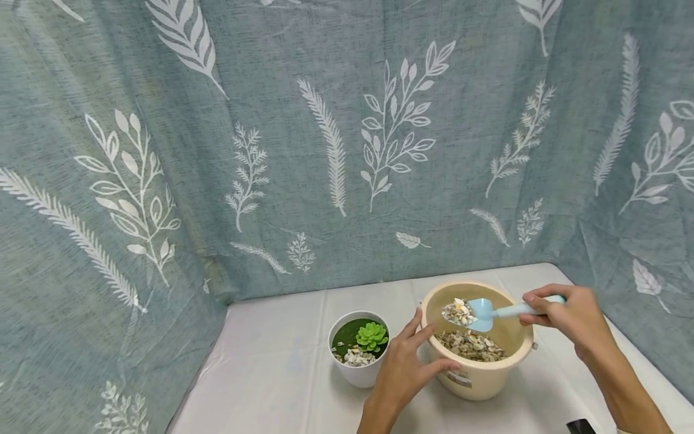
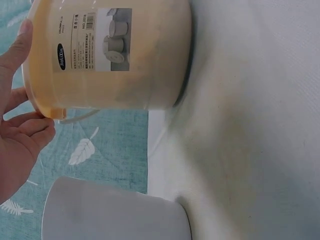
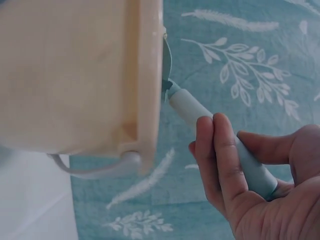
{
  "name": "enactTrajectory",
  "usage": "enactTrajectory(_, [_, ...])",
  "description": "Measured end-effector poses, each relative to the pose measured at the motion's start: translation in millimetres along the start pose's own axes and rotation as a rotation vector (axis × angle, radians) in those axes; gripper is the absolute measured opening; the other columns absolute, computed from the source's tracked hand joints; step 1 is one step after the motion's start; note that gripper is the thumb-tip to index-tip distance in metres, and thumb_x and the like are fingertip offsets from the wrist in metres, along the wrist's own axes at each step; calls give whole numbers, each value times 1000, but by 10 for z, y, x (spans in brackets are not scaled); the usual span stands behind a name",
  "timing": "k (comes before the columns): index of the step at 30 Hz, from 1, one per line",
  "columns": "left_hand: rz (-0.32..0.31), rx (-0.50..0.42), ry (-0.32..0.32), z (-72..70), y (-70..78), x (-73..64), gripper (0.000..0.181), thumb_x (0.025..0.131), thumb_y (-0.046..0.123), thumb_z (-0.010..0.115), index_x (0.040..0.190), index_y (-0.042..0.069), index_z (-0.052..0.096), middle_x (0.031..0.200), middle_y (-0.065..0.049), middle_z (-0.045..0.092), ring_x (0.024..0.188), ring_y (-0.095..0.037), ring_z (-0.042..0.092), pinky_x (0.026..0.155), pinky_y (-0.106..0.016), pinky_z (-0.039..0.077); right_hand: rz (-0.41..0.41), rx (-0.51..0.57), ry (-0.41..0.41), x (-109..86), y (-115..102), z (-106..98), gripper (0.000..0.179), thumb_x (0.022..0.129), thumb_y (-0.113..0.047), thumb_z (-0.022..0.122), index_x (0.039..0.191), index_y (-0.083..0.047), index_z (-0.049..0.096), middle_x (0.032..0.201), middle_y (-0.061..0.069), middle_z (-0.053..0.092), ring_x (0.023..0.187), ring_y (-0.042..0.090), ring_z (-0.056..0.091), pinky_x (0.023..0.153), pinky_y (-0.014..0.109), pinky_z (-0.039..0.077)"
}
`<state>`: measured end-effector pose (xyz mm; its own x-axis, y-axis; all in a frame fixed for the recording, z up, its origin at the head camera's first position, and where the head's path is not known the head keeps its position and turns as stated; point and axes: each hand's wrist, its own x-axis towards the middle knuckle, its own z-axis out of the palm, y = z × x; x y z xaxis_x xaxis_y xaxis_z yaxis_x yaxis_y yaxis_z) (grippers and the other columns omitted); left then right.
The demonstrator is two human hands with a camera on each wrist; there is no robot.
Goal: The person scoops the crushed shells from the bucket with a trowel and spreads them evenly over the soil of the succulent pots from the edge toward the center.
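A cream plastic bucket (image 1: 488,377) holds a layer of mixed small stones (image 1: 472,346). My left hand (image 1: 400,366) holds its rim at the near left side, thumb and fingers spread apart along the edge; the bucket's printed label (image 2: 95,40) shows in the left wrist view. With my right hand (image 1: 569,313) I grip the handle of a light blue scoop shovel (image 1: 482,313). Its blade, loaded with pebbles (image 1: 459,312), is over the bucket's opening. In the right wrist view the fingers and thumb wrap the shovel handle (image 3: 250,167), while the bucket wall hides most of the blade.
Left of the bucket stands a white pot (image 1: 358,377) with a green surface, a green succulent (image 1: 372,336) and some pale stones (image 1: 358,357). A white cloth (image 1: 260,367) covers the table. Leaf-patterned curtain (image 1: 336,241) surrounds it. A small black object (image 1: 580,427) lies at the bottom right.
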<state>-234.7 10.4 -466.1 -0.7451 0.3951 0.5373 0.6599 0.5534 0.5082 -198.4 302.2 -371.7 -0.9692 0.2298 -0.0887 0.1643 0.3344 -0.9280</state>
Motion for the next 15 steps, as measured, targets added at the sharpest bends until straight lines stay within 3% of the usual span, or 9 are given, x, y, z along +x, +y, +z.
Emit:
enactTrajectory(4, [-12,-12,-41,-50,-20,1,77,76,54,87,139,14,69,155,-22,53,134,-34,64,107,-38,57,-17,32,-19,-18,-69,14,46,106,-25,62,133,12,61,82,-8,79,75,7,80,118,73,28])
enactTrajectory(6, [-8,-10,-55,-95,-51,-14,77,79,53,86,142,13,67,157,-20,52,135,-33,63,108,-38,56,-45,39,-29,-16,-106,56,36,106,-23,61,127,6,68,83,-10,78,76,8,80,117,55,45])
enactTrajectory(8, [-7,-14,-56,-153,-89,-37,76,81,51,85,143,12,65,158,-17,53,136,-32,63,110,-38,56,-71,53,-43,-12,-146,115,27,106,-21,62,119,0,73,83,-11,78,76,9,80,103,32,57])
enactTrajectory(11, [5,-35,-16,-294,-167,-98,74,84,45,85,145,9,64,157,-13,55,137,-32,63,110,-39,56,-104,85,-70,2,-209,248,18,105,-20,64,108,-9,77,84,-10,77,76,10,80,76,8,54])
enactTrajectory(15, [-32,-90,79,-561,-334,-232,71,83,39,87,143,9,65,156,-11,57,138,-31,62,109,-44,56,-120,105,-107,21,-332,518,20,104,-19,66,109,-4,77,86,-8,76,74,9,80,77,8,56])
